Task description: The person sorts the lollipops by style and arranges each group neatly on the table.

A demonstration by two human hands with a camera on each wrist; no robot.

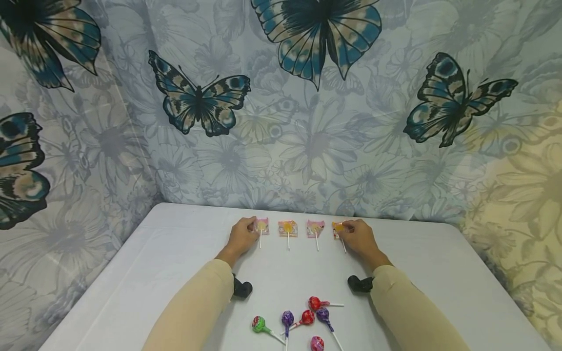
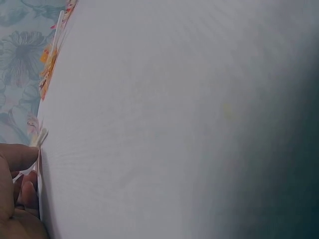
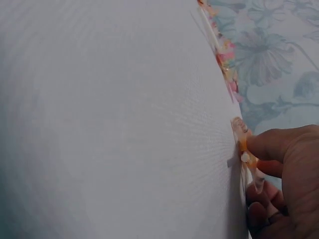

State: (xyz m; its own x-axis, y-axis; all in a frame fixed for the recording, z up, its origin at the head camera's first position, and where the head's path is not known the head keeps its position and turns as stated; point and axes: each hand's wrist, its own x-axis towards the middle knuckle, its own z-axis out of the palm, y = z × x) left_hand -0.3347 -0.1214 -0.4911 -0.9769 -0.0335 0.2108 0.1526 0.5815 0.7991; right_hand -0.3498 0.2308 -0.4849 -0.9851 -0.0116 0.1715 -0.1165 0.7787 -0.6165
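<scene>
Four flat-wrapped lollipops lie in a row near the table's far edge, sticks toward me. At the row's left end my left hand [image 1: 243, 236] pinches the edge of a pink-wrapped lollipop [image 1: 262, 225]. My right hand [image 1: 361, 237] pinches the orange-wrapped lollipop [image 1: 337, 227] at the right end, its stick slanting out below. Between them are another orange-wrapped lollipop [image 1: 288, 227] and a pink-wrapped lollipop [image 1: 316, 227]. In the right wrist view, thumb and fingers [image 3: 271, 144] hold the orange wrapper. The left wrist view shows the left thumb [image 2: 20, 156] against a clear wrapper, partly hidden.
Nearer me lie several ball lollipops: a green one [image 1: 259, 323], a purple one [image 1: 287, 319], a second purple one [image 1: 323, 315], a red one [image 1: 314, 303], another red one [image 1: 308, 317] and a pink one [image 1: 317, 343]. Butterfly-patterned cloth [image 1: 281, 161] hangs behind the white table [image 1: 184, 243].
</scene>
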